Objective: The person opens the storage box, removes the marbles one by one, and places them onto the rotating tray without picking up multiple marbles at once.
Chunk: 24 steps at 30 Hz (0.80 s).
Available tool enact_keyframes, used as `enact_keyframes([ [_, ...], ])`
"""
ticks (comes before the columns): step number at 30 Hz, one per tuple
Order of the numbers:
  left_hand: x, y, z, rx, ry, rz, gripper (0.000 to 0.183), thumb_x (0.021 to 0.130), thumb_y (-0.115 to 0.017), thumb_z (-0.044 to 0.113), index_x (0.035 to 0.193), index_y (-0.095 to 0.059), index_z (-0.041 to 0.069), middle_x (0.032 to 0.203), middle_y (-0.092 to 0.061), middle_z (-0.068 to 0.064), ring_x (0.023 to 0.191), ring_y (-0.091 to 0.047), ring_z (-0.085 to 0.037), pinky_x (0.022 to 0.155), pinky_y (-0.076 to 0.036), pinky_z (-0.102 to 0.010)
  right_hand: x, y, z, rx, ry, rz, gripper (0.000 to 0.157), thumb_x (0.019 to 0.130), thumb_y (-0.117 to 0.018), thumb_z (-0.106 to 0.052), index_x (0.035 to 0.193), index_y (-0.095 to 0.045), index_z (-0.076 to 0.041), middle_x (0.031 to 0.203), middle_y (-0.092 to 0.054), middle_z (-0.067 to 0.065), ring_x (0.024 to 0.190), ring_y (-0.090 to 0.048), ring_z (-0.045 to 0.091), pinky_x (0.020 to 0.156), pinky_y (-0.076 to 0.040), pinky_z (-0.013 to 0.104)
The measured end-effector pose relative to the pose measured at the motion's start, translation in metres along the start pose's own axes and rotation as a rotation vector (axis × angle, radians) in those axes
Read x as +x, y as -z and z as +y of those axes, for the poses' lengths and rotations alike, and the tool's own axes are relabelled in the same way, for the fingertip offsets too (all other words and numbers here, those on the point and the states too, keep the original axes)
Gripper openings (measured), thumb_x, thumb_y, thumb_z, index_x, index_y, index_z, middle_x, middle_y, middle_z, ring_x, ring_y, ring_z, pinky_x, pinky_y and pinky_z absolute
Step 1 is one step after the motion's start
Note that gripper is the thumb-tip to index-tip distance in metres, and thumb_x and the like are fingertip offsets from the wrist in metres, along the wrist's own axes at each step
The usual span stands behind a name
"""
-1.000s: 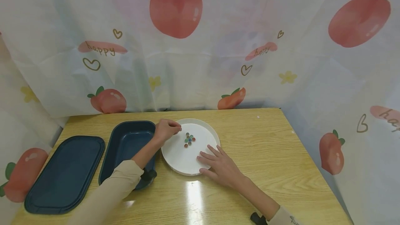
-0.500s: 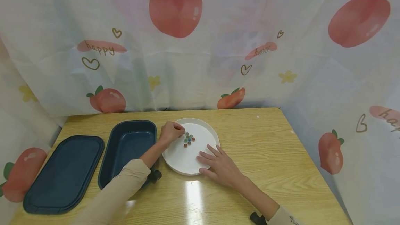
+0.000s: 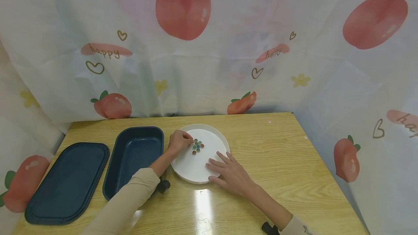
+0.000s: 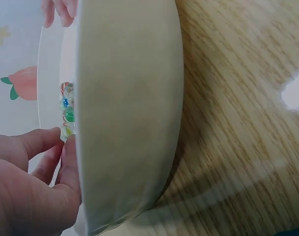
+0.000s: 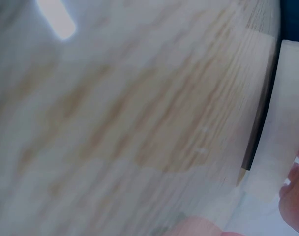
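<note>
A white round tray (image 3: 186,171) holds a small cluster of coloured glass marbles (image 3: 197,147) near its middle. My left hand (image 3: 179,142) is over the tray's left side, its fingertips right at the cluster. In the left wrist view, the thumb and fingers pinch a yellowish-green marble (image 4: 66,132) beside the other marbles, partly hidden by the tray's wall. With fingers spread, my right hand (image 3: 230,175) rests over the tray's right front rim. Only part of that hand shows at the right wrist view's edge.
Left of the tray stands a deep dark blue bin (image 3: 134,151), partly behind the left forearm. A flat dark blue lid (image 3: 68,182) lies further left. All of it is on a wooden table (image 3: 281,155), with a fruit-printed curtain (image 3: 212,71) behind.
My left hand has moved right and slightly down, bringing its fingertips to the marbles. The right hand, the tray and the visible marbles stay in place.
</note>
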<state>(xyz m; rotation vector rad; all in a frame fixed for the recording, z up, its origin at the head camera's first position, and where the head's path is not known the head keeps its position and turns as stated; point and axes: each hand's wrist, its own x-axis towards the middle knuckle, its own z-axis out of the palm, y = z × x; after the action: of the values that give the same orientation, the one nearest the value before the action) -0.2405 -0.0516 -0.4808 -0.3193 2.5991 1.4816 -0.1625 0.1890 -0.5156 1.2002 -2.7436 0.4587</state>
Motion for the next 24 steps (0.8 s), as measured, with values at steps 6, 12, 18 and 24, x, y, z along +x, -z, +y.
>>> enact_keyframes([
  [6, 0.0011, -0.0032, -0.0020, 0.017, 0.011, 0.010, 0.004, 0.088, -0.076, 0.005, 0.088, -0.077, 0.000, 0.076, -0.067, -0.005, 0.068, -0.058, -0.014, 0.057, -0.046, -0.020, -0.0001, 0.0015, -0.0009, 0.006, -0.008, -0.004, 0.051, 0.100, -0.052, -0.054, 0.139, -0.062, -0.024, 0.143, -0.055, -0.005, 0.144, -0.034, 0.024, 0.117, -0.020, 0.052],
  [12, 0.0009, -0.0045, -0.0037, 0.023, 0.003, 0.010, 0.004, 0.088, -0.075, 0.004, 0.088, -0.077, 0.000, 0.076, -0.068, -0.005, 0.068, -0.058, -0.014, 0.057, -0.046, -0.020, -0.0003, 0.0014, -0.0004, 0.006, -0.003, -0.003, 0.050, 0.100, -0.053, -0.053, 0.140, -0.062, -0.023, 0.143, -0.055, -0.004, 0.144, -0.034, 0.025, 0.117, -0.019, 0.052],
  [18, 0.0000, -0.0046, -0.0037, 0.018, 0.009, 0.004, 0.004, 0.088, -0.075, 0.005, 0.088, -0.077, 0.001, 0.077, -0.068, -0.005, 0.068, -0.058, -0.014, 0.058, -0.046, -0.020, -0.0006, 0.0003, 0.0007, -0.007, 0.001, -0.004, 0.051, 0.100, -0.051, -0.054, 0.140, -0.061, -0.024, 0.143, -0.055, -0.005, 0.144, -0.033, 0.024, 0.117, -0.019, 0.051],
  [24, -0.0002, -0.0040, -0.0032, 0.017, -0.001, 0.004, 0.005, 0.089, -0.074, 0.004, 0.088, -0.077, 0.000, 0.077, -0.068, -0.005, 0.068, -0.059, -0.015, 0.058, -0.047, -0.020, -0.0005, 0.0016, 0.0000, -0.001, -0.001, -0.004, 0.051, 0.100, -0.052, -0.053, 0.140, -0.061, -0.023, 0.143, -0.055, -0.005, 0.144, -0.033, 0.025, 0.118, -0.019, 0.051],
])
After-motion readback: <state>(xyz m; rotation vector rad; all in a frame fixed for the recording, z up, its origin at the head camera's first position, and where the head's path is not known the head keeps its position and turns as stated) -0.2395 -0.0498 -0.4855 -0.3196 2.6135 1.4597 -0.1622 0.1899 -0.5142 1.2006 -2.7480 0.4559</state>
